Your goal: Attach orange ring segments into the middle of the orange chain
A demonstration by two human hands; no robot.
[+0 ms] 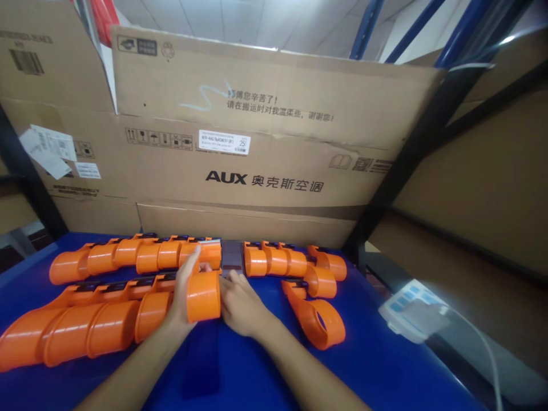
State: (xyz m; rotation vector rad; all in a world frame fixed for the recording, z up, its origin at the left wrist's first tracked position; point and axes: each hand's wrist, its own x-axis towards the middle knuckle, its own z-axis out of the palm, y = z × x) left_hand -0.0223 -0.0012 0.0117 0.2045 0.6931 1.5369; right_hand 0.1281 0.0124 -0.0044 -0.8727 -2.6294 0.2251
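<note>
My left hand (185, 297) is closed around an orange curved piece (204, 297), its thumb pointing up along the piece's left side. Just right of it, my right hand (240, 302) has its fingers curled in beside the same piece; what they pinch, if anything, is hidden. Two rows of similar orange pieces with dark parts stretch to the left, one a back row (103, 258) and one a nearer row (72, 331). To the right stands a shorter group (276, 261), with a loose-looking orange piece (323, 324) nearer me.
A dark box-like item (232, 257) sits between the back groups on the blue table (385, 377). Behind rises a large cardboard sheet (265, 154). A white plastic device (413, 311) with a cable is at the right edge, near a black post (398, 148).
</note>
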